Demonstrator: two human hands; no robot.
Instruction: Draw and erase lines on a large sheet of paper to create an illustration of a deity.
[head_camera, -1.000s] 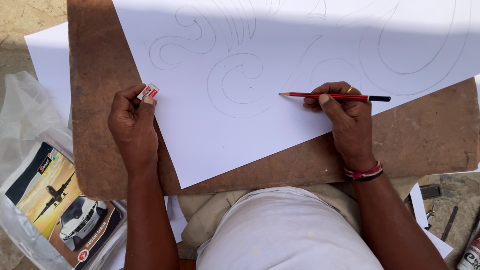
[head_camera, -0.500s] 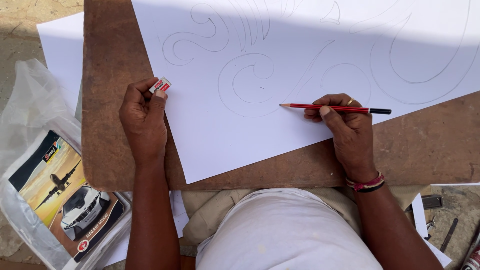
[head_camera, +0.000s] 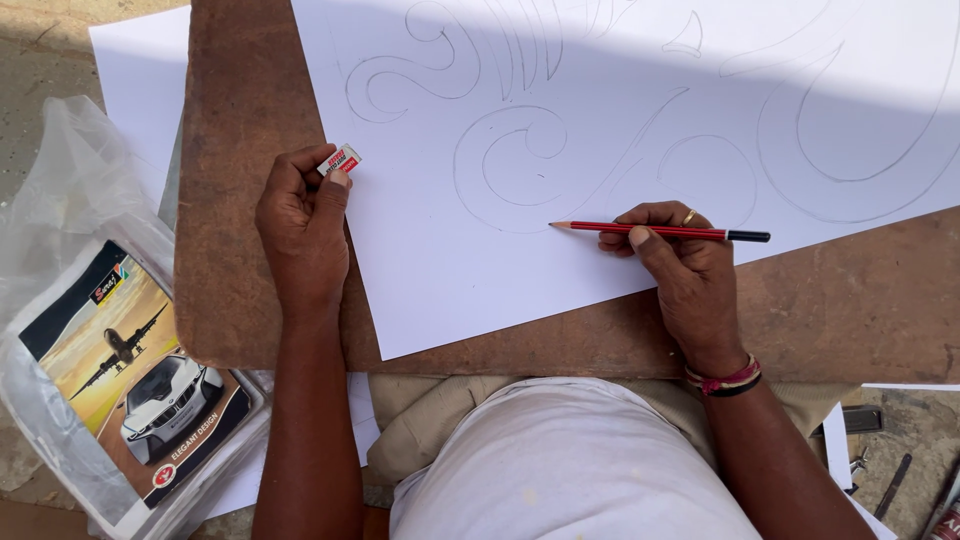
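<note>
I see a worn brown wooden table (head_camera: 250, 250) carrying a large white paper sheet (head_camera: 450, 280) covered in faint curling pencil outlines (head_camera: 500, 160). Off its left edge lies a clear plastic bag (head_camera: 70, 200) holding a printed booklet with a plane and a car (head_camera: 125, 370). My left hand (head_camera: 300, 235) rests at the sheet's left border, its fingers (head_camera: 335, 185) pinched closed on a small white eraser with a red label (head_camera: 341, 159). My right hand (head_camera: 680, 265) lies on the sheet's lower edge, fingers wrapped around a red pencil with a black end (head_camera: 660, 231), held almost level, its tip just off a curl. I judge the sheet could slide and skew a line, since only the hands pin it; a dragging palm might smear the graphite.
</note>
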